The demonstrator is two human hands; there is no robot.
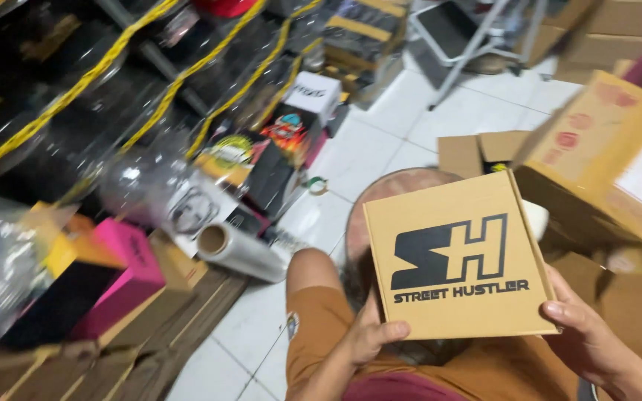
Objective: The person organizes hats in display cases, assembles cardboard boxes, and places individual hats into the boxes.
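Note:
I hold a flat square cardboard box (458, 256) with a black printed logo on its lid, tilted up in front of me over my lap. My left hand (374, 332) grips its lower left corner, thumb lying along the bottom edge. At the lower right corner my right hand (585, 333) clasps the box, thumb on the lid's edge. My orange shorts show below the box.
A roll of clear wrap (241, 251) lies on the white tiled floor to the left, beside pink, black and yellow boxes (124, 271). Large brown cartons (607, 152) stand at right. Flattened cardboard lies lower left. A metal stepladder (477, 33) stands at the back.

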